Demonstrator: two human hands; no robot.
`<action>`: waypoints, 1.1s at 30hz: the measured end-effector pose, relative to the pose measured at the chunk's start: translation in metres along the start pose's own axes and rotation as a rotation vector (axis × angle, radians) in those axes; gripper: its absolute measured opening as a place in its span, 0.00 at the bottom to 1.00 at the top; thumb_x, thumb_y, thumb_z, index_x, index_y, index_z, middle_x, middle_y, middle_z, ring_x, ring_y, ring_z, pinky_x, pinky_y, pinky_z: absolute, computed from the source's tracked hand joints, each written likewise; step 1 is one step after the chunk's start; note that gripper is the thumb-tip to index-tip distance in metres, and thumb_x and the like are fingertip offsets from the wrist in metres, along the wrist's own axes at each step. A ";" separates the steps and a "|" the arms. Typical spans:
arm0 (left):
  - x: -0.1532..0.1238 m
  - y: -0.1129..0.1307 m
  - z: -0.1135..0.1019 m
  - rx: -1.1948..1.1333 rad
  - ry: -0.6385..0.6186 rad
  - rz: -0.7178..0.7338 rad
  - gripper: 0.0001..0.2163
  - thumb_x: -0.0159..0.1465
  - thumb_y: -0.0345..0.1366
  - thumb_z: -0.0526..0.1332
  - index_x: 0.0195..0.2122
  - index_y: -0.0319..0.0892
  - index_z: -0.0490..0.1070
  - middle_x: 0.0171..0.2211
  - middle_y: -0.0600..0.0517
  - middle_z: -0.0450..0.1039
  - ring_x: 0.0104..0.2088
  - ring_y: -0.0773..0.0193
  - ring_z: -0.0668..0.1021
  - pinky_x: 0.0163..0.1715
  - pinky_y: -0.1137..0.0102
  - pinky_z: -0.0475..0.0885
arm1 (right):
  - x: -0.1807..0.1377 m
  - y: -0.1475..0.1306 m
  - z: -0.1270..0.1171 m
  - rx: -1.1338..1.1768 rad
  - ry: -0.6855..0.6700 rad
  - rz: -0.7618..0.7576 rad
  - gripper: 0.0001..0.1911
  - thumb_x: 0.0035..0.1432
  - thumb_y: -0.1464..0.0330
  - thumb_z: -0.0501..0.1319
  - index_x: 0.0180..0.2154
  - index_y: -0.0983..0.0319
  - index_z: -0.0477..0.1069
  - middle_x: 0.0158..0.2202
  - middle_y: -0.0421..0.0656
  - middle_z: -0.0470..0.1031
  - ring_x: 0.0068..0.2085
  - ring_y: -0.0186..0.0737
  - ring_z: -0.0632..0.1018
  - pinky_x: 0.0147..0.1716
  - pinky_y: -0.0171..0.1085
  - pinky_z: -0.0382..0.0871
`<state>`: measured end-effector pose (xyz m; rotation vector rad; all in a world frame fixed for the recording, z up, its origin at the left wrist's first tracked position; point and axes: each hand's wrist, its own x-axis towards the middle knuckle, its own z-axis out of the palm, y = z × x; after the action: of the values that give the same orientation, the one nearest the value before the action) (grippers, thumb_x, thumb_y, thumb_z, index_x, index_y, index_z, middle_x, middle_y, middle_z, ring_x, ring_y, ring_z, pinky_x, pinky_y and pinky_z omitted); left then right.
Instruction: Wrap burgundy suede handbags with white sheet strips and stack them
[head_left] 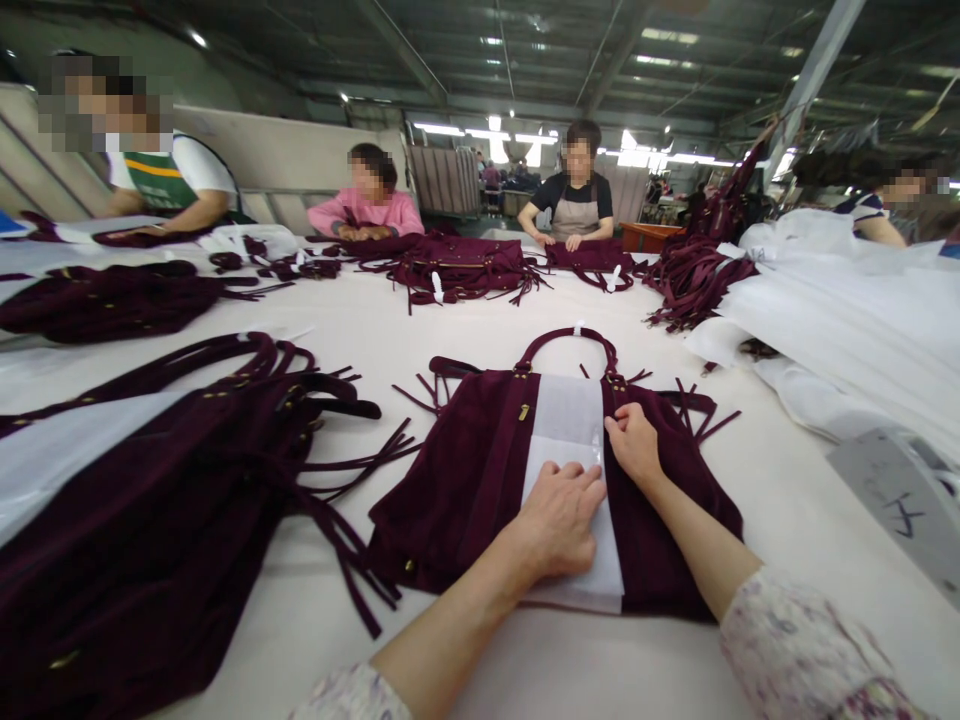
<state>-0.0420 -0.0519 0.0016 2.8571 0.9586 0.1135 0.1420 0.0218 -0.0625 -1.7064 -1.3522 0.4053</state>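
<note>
A dark burgundy suede handbag [465,480] with fringe and a looped handle lies flat on the white table [420,330] in front of me. A white sheet of paper or tissue [566,415] runs down its middle. My left hand [559,520] rests flat on the lower part of the sheet, fingers together. My right hand [634,445] presses on the sheet's right edge where it meets the suede, fingers curled at the edge. Neither hand lifts anything.
A pile of the same burgundy bags [150,500] lies at my left, more bags [457,265] at the far side. White wrapping material [847,320] is heaped at the right. Several people sit around the table handling bags.
</note>
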 end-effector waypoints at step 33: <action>-0.048 -0.031 -0.006 0.034 0.128 -0.098 0.12 0.67 0.36 0.49 0.46 0.44 0.67 0.53 0.46 0.67 0.51 0.56 0.72 0.52 0.60 0.66 | -0.015 -0.067 -0.003 0.146 -0.588 -0.214 0.13 0.54 0.76 0.59 0.40 0.58 0.76 0.45 0.40 0.76 0.49 0.40 0.73 0.55 0.40 0.61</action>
<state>-0.0990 -0.0557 0.0021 2.8561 1.1333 0.2767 0.0983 0.0074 -0.0112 -1.3504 -1.8494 0.9048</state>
